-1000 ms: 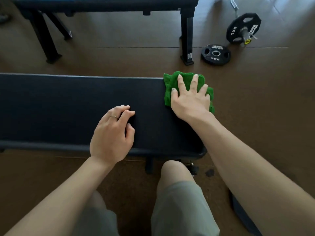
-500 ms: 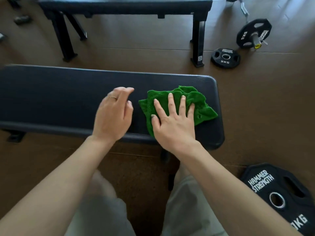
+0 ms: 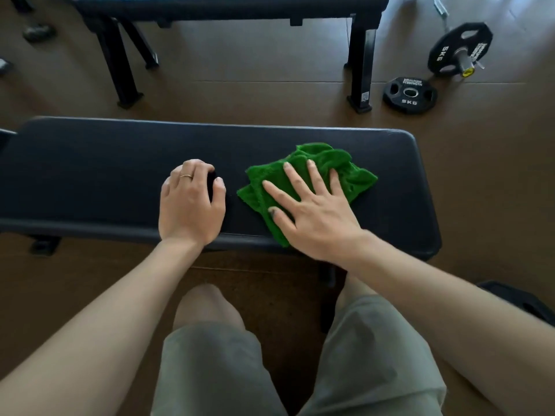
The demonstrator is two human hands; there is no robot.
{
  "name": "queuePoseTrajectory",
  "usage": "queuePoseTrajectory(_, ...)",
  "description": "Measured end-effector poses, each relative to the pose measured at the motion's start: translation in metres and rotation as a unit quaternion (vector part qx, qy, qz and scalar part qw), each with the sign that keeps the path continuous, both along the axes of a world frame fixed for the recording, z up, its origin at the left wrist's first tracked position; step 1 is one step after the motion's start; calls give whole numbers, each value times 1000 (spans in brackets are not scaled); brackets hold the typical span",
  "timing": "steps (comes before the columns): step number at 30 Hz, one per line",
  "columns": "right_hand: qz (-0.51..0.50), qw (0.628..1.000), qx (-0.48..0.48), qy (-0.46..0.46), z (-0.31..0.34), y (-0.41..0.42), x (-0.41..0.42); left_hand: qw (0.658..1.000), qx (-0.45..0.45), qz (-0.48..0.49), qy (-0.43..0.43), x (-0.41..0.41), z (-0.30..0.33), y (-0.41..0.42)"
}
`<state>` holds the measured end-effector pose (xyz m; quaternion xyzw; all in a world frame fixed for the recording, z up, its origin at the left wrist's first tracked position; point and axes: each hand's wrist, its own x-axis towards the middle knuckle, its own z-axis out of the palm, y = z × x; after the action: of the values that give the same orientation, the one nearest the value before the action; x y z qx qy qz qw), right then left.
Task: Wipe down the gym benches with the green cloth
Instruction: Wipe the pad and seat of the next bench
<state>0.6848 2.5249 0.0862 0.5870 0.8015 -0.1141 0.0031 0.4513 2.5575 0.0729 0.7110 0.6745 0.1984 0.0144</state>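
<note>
1. The left hand [image 3: 192, 205] rests on the long black padded gym-bench table [image 3: 90, 163], fingers loosely curled, holding nothing.
2. The crumpled green terry cloth [image 3: 336, 166] lies near the table's right end under the flat, spread right hand [image 3: 312, 211]; nothing grips it, so it could bunch or slip off the near edge.

My right hand [image 3: 315, 217] presses flat on the green cloth [image 3: 336, 166] atop the near bench [image 3: 90, 163]. My left hand [image 3: 190, 205] rests beside it, fingers curled.
</note>
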Motion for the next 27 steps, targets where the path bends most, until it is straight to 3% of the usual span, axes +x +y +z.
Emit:
queuePoseTrajectory(5,14,1000,-13,-23,0,50,-25,1000,4,-2,-12,-3,-2,1)
queuePoseTrajectory(12,97,995,1,-27,4,-30,2,1000,12,4,-14,-1,-3,0)
queuePoseTrajectory(22,140,988,25,-66,0,8,-42,999,21,6,-35,-3,-5,0)
queuePoseTrajectory(27,161,984,44,-61,-2,-20,13,999,27,6,-38,-4,-8,0)
